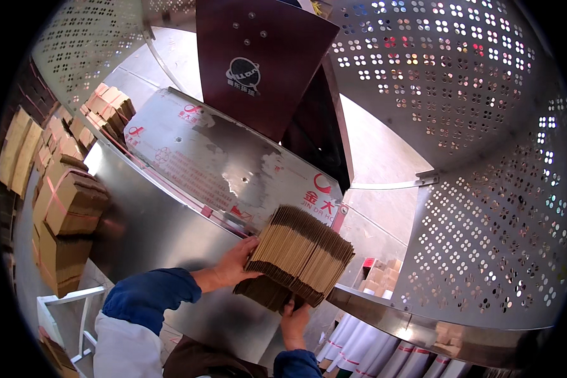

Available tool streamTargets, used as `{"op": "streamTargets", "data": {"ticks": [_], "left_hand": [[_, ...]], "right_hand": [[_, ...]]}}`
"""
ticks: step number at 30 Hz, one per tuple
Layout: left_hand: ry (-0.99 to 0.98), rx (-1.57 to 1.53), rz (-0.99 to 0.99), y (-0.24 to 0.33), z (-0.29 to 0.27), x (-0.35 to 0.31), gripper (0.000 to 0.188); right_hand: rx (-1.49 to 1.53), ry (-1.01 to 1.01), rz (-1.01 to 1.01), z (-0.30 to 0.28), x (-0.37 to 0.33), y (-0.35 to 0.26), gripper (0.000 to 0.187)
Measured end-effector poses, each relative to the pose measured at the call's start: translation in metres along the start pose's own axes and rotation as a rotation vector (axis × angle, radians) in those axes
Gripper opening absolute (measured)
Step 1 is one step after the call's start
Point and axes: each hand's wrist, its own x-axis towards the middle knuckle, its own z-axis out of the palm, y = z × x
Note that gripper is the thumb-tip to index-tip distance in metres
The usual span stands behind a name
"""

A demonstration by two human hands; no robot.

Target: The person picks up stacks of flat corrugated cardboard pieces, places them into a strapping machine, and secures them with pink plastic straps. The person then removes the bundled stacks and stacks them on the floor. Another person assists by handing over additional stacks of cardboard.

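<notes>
Between my two hands is a thick stack of flat brown cardboard pieces [302,252], their edges lined up in close rows. My left hand [236,263] grips the stack's left side, the thumb pressed against its near face. From below, my right hand [294,315] holds the near lower edge, and its fingers are partly hidden under the cardboard. The stack is tilted above a shiny metal table [164,233], near the right end of a raised metal panel [214,164] with red print and worn film.
Perforated metal guards [422,75] curve around the far and right sides. A dark red machine panel [258,69] rises at the back. Strapped cardboard bundles [72,205] are piled at left by a white metal frame [75,302]. White rolls [359,340] lie below the right edge.
</notes>
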Motion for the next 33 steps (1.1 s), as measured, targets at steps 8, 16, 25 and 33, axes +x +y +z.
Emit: {"op": "streamTargets", "data": {"ticks": [8, 16, 25, 33], "left_hand": [[0.028, 0.034, 0.027, 0.001, 0.004, 0.006, 0.089], [0.06, 0.046, 0.031, 0.014, 0.006, 0.005, 0.092], [0.06, 0.011, 0.076, 0.018, 0.006, 0.006, 0.095], [0.057, 0.017, 0.041, 0.01, 0.009, 0.004, 0.094]], "right_hand": [[-0.007, 0.008, -0.054, -0.001, 0.006, 0.007, 0.04], [-0.037, -0.003, -0.055, -0.001, 0.004, 0.0, 0.045], [-0.069, -0.003, -0.069, 0.001, 0.004, 0.011, 0.042], [-0.076, -0.09, 0.025, -0.006, 0.005, -0.001, 0.05]]}}
